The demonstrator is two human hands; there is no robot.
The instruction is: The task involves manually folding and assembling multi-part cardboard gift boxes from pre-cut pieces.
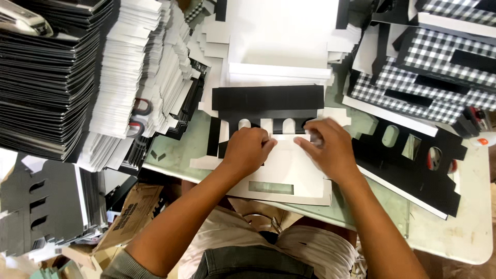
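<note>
— What are the hands doing right now?

— Both are pressing down on the white die-cut card (289,173) lying flat on the pale green table (465,227), just in front of the person's lap. The left hand (249,149) is curling into a loose fist, its fingers together and knuckles bearing on the upper left part of that card. The right hand (330,147) is sitting just right of it, fingers bent and close together, the tips pinching the card's top edge; I cannot tell whether anything thin is being gripped between them.

— And around that card?

— Just beyond it, touching its top edge, a black die-cut piece (267,103) with rounded notches is lying crosswise. Right of the card, another black cut-out sheet (413,165) with oval holes is resting at a slant. Left of the card, tall stacks of black and white flat blanks (77,77) are leaning over the table's edge. Beyond the card, white sheets (281,36) are piling up. Far right of the card, black-and-white chequered boxes (439,62) are standing in a heap.
</note>
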